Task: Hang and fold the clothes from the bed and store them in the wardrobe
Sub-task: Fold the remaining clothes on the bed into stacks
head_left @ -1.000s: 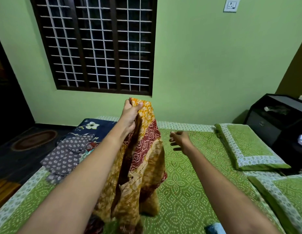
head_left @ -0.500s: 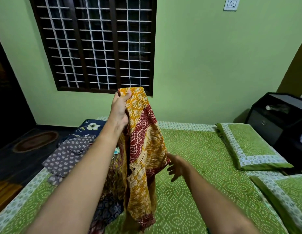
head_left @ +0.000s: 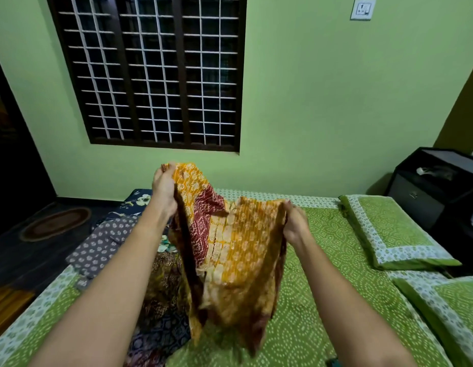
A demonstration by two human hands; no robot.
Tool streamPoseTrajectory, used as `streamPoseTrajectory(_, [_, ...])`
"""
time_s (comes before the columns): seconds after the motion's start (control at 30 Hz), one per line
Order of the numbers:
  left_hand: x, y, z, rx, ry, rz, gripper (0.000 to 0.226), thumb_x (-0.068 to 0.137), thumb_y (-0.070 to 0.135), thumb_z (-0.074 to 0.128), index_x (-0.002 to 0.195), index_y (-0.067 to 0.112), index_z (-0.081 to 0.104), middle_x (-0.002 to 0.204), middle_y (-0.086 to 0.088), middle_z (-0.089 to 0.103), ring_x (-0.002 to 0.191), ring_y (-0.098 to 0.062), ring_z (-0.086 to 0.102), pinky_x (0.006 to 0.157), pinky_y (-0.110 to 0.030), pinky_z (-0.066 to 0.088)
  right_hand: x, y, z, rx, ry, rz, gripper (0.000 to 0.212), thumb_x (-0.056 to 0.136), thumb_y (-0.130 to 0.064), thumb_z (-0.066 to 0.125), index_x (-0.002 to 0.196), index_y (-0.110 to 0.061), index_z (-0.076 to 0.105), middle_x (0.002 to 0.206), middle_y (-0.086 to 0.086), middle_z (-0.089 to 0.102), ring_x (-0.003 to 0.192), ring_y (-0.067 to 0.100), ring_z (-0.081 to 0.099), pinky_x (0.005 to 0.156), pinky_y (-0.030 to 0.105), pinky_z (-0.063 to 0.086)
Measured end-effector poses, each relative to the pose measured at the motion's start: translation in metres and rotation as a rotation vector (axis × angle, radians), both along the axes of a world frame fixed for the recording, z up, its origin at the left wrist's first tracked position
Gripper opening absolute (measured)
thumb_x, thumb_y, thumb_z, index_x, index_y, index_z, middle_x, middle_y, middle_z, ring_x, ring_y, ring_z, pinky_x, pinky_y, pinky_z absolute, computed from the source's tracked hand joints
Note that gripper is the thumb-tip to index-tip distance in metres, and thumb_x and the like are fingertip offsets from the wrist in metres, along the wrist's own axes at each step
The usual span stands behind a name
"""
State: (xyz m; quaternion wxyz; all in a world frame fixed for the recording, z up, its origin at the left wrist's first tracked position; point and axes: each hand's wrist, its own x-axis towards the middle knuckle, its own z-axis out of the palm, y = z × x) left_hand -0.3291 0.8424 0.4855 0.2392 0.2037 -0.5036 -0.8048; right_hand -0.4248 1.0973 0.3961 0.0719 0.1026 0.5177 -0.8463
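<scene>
A yellow and maroon printed garment hangs in the air above the bed, spread between both hands. My left hand grips its top edge, held higher. My right hand grips another part of the edge, lower and to the right. The cloth's lower end trails near the green bedsheet. A pile of other clothes lies on the bed's left side: a grey dotted piece, a dark blue floral piece and a dark patterned piece.
Two green pillows lie at the bed's right. A black bedside cabinet stands at the far right. A barred window is in the green wall ahead. An oval mat lies on the dark floor at left.
My right hand has come up from the bed and taken hold of the garment's edge. My left hand has lowered a little, and the cloth now spreads between both hands.
</scene>
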Motion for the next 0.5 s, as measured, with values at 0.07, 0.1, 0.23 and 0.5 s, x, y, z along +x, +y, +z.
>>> streamPoseTrajectory(0.07, [0.001,-0.006,-0.013,-0.062,-0.079,0.091,0.045,0.097,0.027,0.046,0.137,0.009,0.036,0.134,-0.015,0.048,0.122,-0.031,0.049,0.105,-0.046,0.039,-0.006,0.007,0.012,-0.008,0.091,-0.095,0.007,0.092,-0.009,0.057,0.099,-0.011,0.058,0.091,0.009,0.06,0.076,0.017,0.055,0.07,0.03,0.049])
streamPoseTrajectory(0.1, [0.002,-0.006,-0.018,-0.085,-0.119,0.12,0.049,0.096,0.026,0.047,0.14,0.008,0.032,0.138,-0.017,0.043,0.126,-0.032,0.044,0.107,-0.045,0.036,-0.01,0.012,0.014,0.078,0.108,-0.129,0.013,0.091,-0.009,0.059,0.104,-0.011,0.058,0.092,0.006,0.06,0.077,0.016,0.055,0.066,0.026,0.047])
streamPoseTrajectory(0.23, [0.004,-0.003,-0.04,-0.388,-0.249,0.247,0.041,0.09,0.019,0.059,0.123,-0.004,0.051,0.121,-0.02,0.057,0.106,-0.03,0.057,0.087,-0.033,0.046,-0.013,0.016,0.01,0.557,0.196,-0.257,0.02,0.071,-0.02,0.081,0.079,-0.021,0.063,0.109,0.007,0.058,0.103,0.022,0.056,0.086,0.035,0.047])
streamPoseTrajectory(0.5, [0.016,0.003,-0.04,-0.428,0.014,-0.022,0.037,0.081,0.005,0.065,0.117,0.0,0.057,0.101,-0.012,0.063,0.093,-0.023,0.055,0.077,-0.028,0.048,0.019,0.037,0.036,0.21,0.423,0.365,0.031,0.056,-0.02,0.084,0.082,-0.006,0.075,0.075,0.002,0.072,0.071,0.014,0.066,0.063,0.023,0.048])
